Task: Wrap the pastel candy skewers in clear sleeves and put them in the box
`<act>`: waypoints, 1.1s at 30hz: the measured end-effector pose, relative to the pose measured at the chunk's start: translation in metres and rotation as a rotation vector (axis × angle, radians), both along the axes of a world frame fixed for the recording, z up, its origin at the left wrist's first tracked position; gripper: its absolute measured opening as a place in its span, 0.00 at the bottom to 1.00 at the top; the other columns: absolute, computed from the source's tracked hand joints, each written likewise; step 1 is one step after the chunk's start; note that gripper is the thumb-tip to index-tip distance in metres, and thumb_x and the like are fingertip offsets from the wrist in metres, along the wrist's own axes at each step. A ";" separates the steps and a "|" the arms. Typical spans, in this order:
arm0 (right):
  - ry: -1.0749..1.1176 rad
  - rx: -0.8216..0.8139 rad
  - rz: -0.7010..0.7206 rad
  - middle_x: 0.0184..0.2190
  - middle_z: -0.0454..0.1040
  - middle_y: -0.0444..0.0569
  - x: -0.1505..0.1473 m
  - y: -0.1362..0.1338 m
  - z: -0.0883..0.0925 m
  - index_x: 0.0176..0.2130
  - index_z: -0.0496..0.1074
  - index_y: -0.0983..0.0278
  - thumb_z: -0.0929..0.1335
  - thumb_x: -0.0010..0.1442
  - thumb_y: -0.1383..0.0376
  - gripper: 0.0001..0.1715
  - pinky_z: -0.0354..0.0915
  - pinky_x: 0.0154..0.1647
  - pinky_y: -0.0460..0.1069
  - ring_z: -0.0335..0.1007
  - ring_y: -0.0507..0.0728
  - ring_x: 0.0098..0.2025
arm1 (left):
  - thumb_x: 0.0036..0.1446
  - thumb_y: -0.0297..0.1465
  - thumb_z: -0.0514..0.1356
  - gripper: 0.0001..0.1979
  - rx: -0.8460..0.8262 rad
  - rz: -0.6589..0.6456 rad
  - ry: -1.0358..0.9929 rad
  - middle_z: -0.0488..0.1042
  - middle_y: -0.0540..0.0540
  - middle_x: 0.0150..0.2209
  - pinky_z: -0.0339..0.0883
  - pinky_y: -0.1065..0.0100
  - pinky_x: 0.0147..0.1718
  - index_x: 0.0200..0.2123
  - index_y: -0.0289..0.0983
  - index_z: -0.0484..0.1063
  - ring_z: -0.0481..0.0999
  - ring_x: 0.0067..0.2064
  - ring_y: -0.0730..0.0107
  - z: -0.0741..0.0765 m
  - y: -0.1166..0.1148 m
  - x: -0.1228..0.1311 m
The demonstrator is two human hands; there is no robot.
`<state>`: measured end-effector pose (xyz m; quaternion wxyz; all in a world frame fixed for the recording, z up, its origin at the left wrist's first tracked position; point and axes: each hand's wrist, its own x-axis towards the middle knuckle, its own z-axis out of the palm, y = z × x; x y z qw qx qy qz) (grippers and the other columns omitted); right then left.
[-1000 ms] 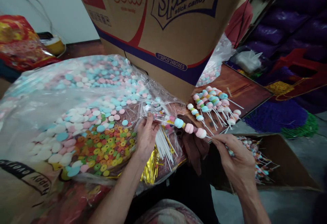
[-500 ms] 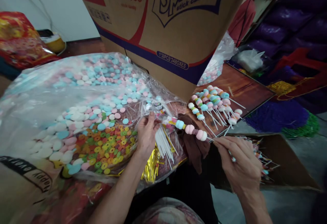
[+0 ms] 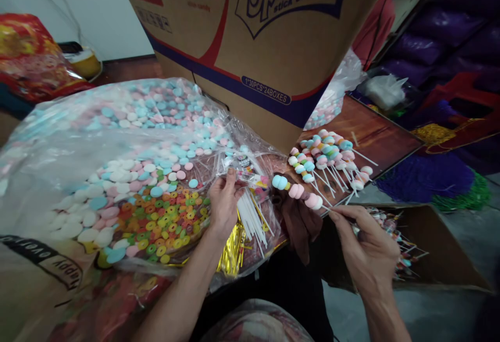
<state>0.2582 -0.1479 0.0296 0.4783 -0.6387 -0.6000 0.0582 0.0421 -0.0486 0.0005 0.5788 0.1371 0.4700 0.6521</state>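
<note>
Pinching occurs on both sides, as I watch: left hand (image 3: 224, 199) on a clear wrapper (image 3: 250, 177), right hand (image 3: 369, 243) on the stick (image 3: 325, 208) of a candy skewer (image 3: 297, 192) at the wrapper's 4 o'clock. Overlapping in view 1 second ago, they now appear narrowly apart, suggesting the skewer remains unwrapped.

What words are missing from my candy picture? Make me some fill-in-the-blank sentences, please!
1. The left hand holds a clear wrapper, and the candy skewer is held in the person's ____ hand.
2. Many of the colorful little candies are shaped like rings, with a ____ in the middle.
3. The big cardboard box has "stick ____" printed on it.
4. The crumpled cloth below the candy skewer is the color ____.

Missing words: right; hole; candy; brown.
</note>
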 end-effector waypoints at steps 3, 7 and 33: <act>0.053 0.002 -0.004 0.30 0.75 0.45 -0.002 0.000 -0.004 0.35 0.75 0.61 0.70 0.61 0.65 0.03 0.66 0.36 0.48 0.71 0.54 0.32 | 0.39 0.41 0.74 0.21 -0.006 -0.018 -0.029 0.76 0.50 0.25 0.67 0.73 0.30 0.28 0.35 0.70 0.75 0.26 0.75 -0.001 0.000 0.000; 0.104 -0.008 0.034 0.31 0.75 0.44 -0.004 0.001 -0.010 0.35 0.75 0.60 0.69 0.61 0.66 0.02 0.66 0.36 0.47 0.71 0.53 0.32 | 0.38 0.44 0.73 0.23 -0.004 -0.045 -0.058 0.77 0.49 0.27 0.68 0.72 0.28 0.29 0.35 0.71 0.77 0.27 0.73 -0.005 0.000 -0.001; 0.183 -0.175 0.074 0.26 0.74 0.44 -0.005 0.000 -0.016 0.31 0.75 0.62 0.69 0.61 0.62 0.08 0.63 0.27 0.46 0.67 0.52 0.26 | 0.40 0.41 0.73 0.19 0.119 -0.061 0.001 0.76 0.50 0.27 0.70 0.72 0.32 0.28 0.35 0.71 0.76 0.28 0.76 -0.008 0.003 0.002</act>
